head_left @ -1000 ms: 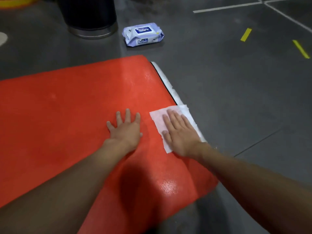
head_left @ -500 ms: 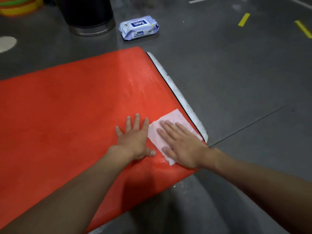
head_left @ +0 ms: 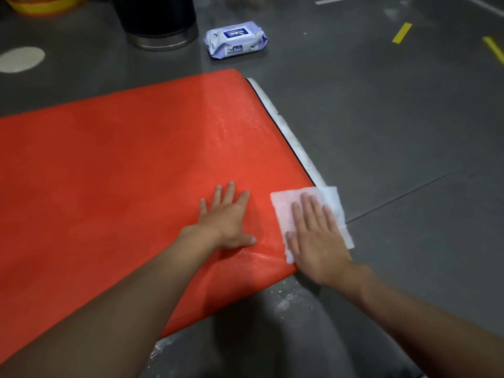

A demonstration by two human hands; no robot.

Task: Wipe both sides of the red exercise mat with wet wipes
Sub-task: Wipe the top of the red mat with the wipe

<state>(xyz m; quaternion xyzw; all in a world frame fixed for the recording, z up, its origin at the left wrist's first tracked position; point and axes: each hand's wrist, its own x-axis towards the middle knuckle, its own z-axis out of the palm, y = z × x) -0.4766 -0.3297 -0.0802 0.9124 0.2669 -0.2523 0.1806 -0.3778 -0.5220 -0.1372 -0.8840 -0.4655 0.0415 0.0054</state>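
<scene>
Red foam of the exercise mat (head_left: 122,173) lies flat on the grey floor (head_left: 381,118) under both my palms. My left grip (head_left: 226,216) is spread, fingers straight, pressing the mat to steady it. Just to its right, my right grip (head_left: 316,236) is also flat and spread. It presses one white wet wipe (head_left: 283,208) onto the mat's right edge by the nearest corner, and the wipe overhangs onto the floor.

A wet sheen shows near and beyond my grips along that edge, so I judge this end of the upper face is wiped. The wide stretch left of my left grip looks dull, probably left to do, and the underside is not yet turned up.

Beyond my right grip a white strip (head_left: 294,140) runs along the mat's edge. Farther ahead lies one pack of wipes (head_left: 236,39), with one dark bin (head_left: 155,20) to its left. In all: one mat, one loose wipe, one pack.
</scene>
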